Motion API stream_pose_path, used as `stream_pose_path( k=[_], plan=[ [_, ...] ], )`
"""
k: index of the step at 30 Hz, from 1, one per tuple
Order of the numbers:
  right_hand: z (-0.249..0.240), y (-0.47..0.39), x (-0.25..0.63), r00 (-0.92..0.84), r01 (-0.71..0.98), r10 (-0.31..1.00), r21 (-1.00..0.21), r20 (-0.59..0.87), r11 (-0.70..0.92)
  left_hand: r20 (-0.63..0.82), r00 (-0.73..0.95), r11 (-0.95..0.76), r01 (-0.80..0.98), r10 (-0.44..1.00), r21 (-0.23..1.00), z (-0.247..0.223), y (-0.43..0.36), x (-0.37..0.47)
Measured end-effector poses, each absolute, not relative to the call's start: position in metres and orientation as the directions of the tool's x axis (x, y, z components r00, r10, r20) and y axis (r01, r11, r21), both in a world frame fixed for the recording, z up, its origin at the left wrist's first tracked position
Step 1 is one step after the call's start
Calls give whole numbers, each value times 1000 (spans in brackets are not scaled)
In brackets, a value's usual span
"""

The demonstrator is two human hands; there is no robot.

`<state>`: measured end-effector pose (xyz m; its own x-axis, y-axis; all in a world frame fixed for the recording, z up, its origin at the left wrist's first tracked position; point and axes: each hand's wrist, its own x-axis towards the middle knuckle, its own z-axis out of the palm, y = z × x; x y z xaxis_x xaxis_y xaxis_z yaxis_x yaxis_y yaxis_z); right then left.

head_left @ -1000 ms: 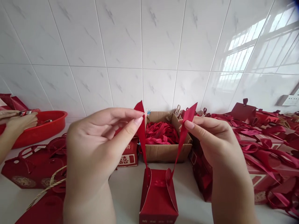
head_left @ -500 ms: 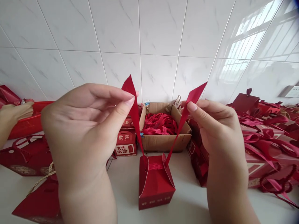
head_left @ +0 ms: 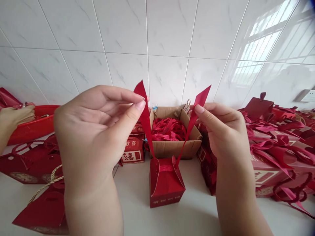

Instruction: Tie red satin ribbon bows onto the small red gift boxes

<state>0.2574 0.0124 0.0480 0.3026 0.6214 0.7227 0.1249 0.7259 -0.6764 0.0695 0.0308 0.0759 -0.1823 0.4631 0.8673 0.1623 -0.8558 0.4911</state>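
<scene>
Ribbon (head_left: 147, 126): rising red from both upper flaps of a small red gift box.
Left hand (head_left: 94, 127): thumb and forefinger are clamping one ribbon end.
Right hand (head_left: 221, 123): thumb and forefinger are pinching the other.
Gift box (head_left: 167, 183): sitting on the white tabletop (head_left: 137, 203), between and below the hands; its pale front lettering is blurring beyond reading.
Printed box (head_left: 134, 149): standing behind the left hand, showing "歡喜" above a large "囍".
Cardboard box (head_left: 167, 150): holding loose red ribbons (head_left: 169, 129) beyond the gift box.
Co-worker's hand (head_left: 18, 116): reaching over a red basin (head_left: 31, 132).

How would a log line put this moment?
left hand: pinches one ribbon end | right hand: pinches other end | small red box: stands on table
</scene>
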Motion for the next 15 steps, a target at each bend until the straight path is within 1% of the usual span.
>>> stream_pose_path(
  k=[5, 9, 12, 15],
  plan=[
    [48, 13, 259, 299, 131, 625, -680, 721, 721, 868, -199, -851, 189, 455, 490, 75, 28, 70],
    [49, 11, 260, 277, 122, 649, -696, 709, 708, 879, -146, -863, 174, 453, 474, 76, 33, 67],
    [49, 10, 259, 252, 118, 676, -715, 693, 689, 878, -185, -871, 146, 442, 469, 76, 38, 67],
    [50, 11, 258, 204, 112, 712, -739, 672, 665, 861, -204, -862, 116, 466, 494, 74, 39, 70]
  ],
)
